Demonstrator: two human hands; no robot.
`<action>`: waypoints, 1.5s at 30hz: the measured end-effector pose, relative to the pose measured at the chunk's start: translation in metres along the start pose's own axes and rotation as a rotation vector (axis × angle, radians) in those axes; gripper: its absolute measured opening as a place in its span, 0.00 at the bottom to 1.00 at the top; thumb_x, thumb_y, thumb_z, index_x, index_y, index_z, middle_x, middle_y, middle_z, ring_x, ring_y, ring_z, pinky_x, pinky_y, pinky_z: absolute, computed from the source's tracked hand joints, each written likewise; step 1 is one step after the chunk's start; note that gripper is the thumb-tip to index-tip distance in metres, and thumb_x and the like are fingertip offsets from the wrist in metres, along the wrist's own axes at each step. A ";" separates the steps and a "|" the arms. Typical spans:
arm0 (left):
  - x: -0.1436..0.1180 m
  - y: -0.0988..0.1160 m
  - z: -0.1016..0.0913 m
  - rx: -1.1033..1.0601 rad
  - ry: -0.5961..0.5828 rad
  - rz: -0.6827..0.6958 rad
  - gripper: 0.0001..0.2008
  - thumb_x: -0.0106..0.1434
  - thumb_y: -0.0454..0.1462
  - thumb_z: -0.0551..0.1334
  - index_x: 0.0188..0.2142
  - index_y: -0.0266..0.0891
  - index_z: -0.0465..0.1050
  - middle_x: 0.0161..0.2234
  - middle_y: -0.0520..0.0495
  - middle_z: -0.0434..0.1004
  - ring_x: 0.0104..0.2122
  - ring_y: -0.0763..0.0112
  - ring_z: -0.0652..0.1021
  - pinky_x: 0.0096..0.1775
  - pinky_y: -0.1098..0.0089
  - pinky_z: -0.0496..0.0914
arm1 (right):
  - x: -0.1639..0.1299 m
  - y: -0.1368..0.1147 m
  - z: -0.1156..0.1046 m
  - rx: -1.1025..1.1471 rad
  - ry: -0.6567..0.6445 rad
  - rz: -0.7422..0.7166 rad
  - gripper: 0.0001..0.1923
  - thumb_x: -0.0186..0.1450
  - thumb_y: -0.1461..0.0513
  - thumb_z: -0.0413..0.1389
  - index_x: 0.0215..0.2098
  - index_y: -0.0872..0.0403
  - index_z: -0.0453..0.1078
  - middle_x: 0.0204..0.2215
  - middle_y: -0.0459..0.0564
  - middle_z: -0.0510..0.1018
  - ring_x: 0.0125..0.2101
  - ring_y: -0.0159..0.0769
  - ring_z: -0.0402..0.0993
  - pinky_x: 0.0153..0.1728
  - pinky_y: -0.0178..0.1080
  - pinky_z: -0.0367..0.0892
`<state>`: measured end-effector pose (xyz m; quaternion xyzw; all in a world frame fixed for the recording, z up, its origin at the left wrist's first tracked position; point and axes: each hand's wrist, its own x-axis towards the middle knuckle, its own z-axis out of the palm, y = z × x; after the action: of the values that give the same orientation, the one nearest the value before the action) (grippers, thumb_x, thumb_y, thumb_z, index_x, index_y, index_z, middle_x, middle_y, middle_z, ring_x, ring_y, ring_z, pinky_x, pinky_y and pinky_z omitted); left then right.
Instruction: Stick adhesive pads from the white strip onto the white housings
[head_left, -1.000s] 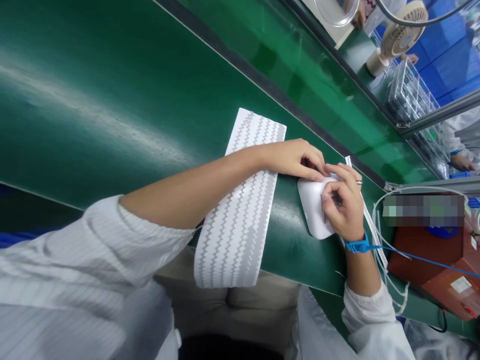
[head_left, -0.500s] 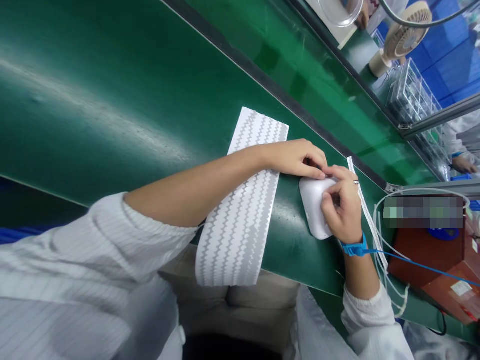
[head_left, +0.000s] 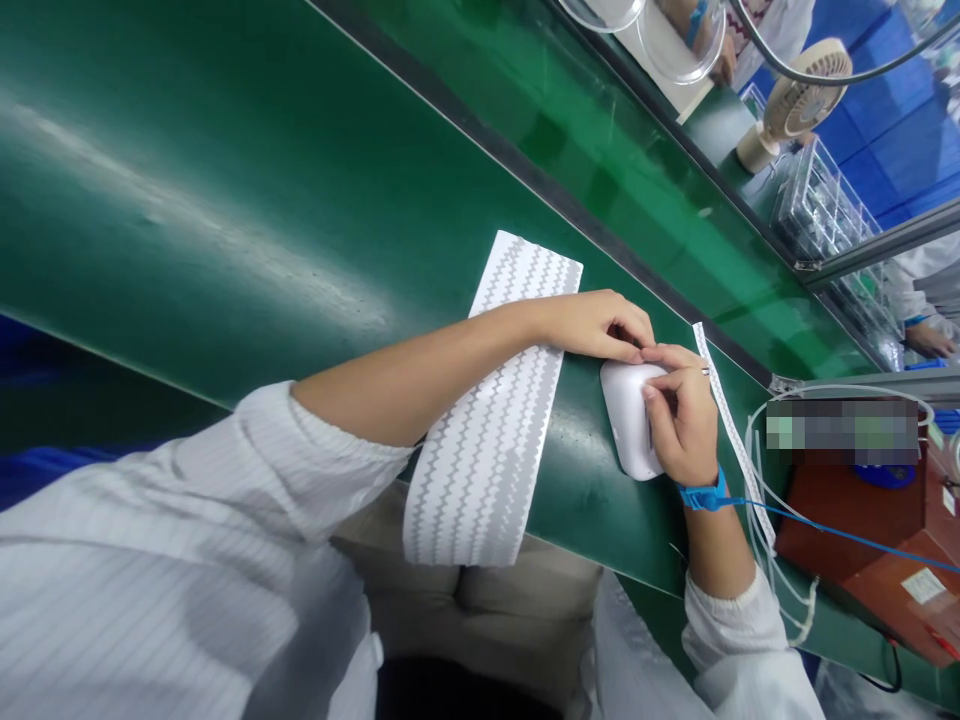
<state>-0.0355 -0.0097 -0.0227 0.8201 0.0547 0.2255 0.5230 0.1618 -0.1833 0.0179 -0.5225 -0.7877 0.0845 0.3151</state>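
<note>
White rounded case (head_left: pixel 626 425) on the green surface (head_left: pixel 300 180), right hand (head_left: pixel 686 420) curled over it with fingers pinched narrow at its top, left hand (head_left: pixel 596 325) fingertips pressing its upper edge, zigzag-patterned sheet (head_left: pixel 487 420) under the left forearm

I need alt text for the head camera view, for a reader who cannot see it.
Both hands work on a white rounded casing on a green bench: the right hand lies over it, the left hand touches its far edge. A zigzag-patterned white sheet lies under the left forearm.
</note>
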 end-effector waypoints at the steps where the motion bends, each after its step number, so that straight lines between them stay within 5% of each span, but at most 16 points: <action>1: 0.000 0.000 0.000 0.000 0.005 -0.004 0.12 0.73 0.42 0.68 0.48 0.46 0.92 0.50 0.44 0.90 0.49 0.60 0.86 0.50 0.65 0.75 | 0.000 0.001 0.000 -0.003 -0.002 -0.018 0.04 0.80 0.62 0.53 0.46 0.45 0.67 0.59 0.57 0.86 0.64 0.55 0.79 0.65 0.67 0.74; 7: 0.003 0.000 0.000 0.013 0.013 -0.002 0.15 0.70 0.35 0.66 0.50 0.45 0.92 0.53 0.43 0.91 0.52 0.59 0.86 0.54 0.63 0.75 | -0.002 0.004 -0.001 0.058 0.096 -0.016 0.03 0.79 0.62 0.58 0.47 0.46 0.72 0.55 0.57 0.87 0.62 0.58 0.81 0.61 0.67 0.75; 11: 0.004 -0.003 0.001 0.003 0.025 -0.020 0.19 0.68 0.32 0.66 0.53 0.46 0.92 0.54 0.45 0.92 0.50 0.61 0.86 0.54 0.64 0.75 | -0.008 -0.027 0.005 0.065 0.267 -0.109 0.09 0.77 0.67 0.59 0.50 0.46 0.77 0.48 0.54 0.86 0.53 0.55 0.83 0.59 0.62 0.75; 15: 0.007 -0.004 0.002 -0.021 0.026 -0.032 0.20 0.69 0.33 0.66 0.55 0.45 0.92 0.54 0.45 0.92 0.50 0.62 0.86 0.56 0.65 0.75 | -0.018 -0.063 0.033 0.206 -0.051 -0.244 0.15 0.76 0.70 0.60 0.57 0.48 0.78 0.47 0.53 0.84 0.46 0.47 0.83 0.52 0.53 0.77; 21: 0.011 -0.005 0.002 -0.034 0.026 -0.046 0.19 0.68 0.33 0.67 0.53 0.47 0.92 0.55 0.47 0.92 0.52 0.61 0.86 0.57 0.63 0.76 | -0.021 -0.065 0.066 0.189 -0.395 -0.130 0.10 0.81 0.64 0.58 0.58 0.50 0.78 0.51 0.57 0.80 0.50 0.49 0.77 0.54 0.53 0.76; 45: 0.005 -0.001 0.000 0.041 0.020 -0.045 0.17 0.72 0.38 0.67 0.55 0.45 0.91 0.56 0.44 0.91 0.51 0.60 0.86 0.53 0.64 0.75 | -0.006 -0.078 0.071 -0.121 -0.631 -0.182 0.11 0.77 0.69 0.53 0.49 0.54 0.78 0.50 0.59 0.76 0.46 0.51 0.67 0.52 0.52 0.71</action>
<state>-0.0309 -0.0075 -0.0221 0.8270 0.0830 0.2210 0.5102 0.0615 -0.2088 -0.0039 -0.4158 -0.8935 0.1669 0.0303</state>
